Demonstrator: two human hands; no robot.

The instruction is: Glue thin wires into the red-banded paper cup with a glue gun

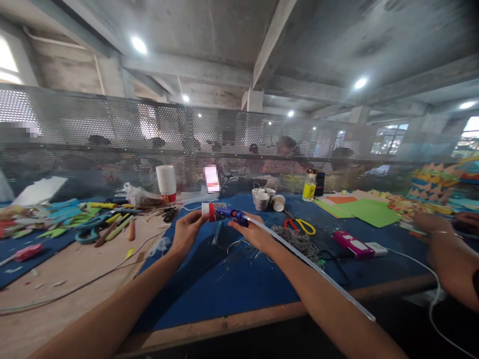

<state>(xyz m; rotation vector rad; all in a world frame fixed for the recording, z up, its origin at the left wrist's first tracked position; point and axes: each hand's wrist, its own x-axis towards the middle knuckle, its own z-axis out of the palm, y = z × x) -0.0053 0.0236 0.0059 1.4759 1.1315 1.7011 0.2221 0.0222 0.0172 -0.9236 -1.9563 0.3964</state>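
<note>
My left hand (188, 227) is closed on a white and red paper cup (206, 211), which lies on its side in the air with its other end partly wrapped in grey cord. In my right hand (254, 233) is a blue hot glue gun (234, 214), its nozzle pointing left at the cup. A long clear glue stick (318, 269) runs out of the gun's back along my right forearm. Under and beside my right hand a tangle of grey cord (294, 240) lies on the blue mat (209, 284).
Several cord-wrapped cups (262, 200), red-and-yellow scissors (305, 227), a yellow bottle (309, 187) and a purple box (352, 244) stand or lie ahead and right. Stacked paper cups (166, 182) and tools (119, 227) are left. A co-worker's arm (449, 254) reaches in at right.
</note>
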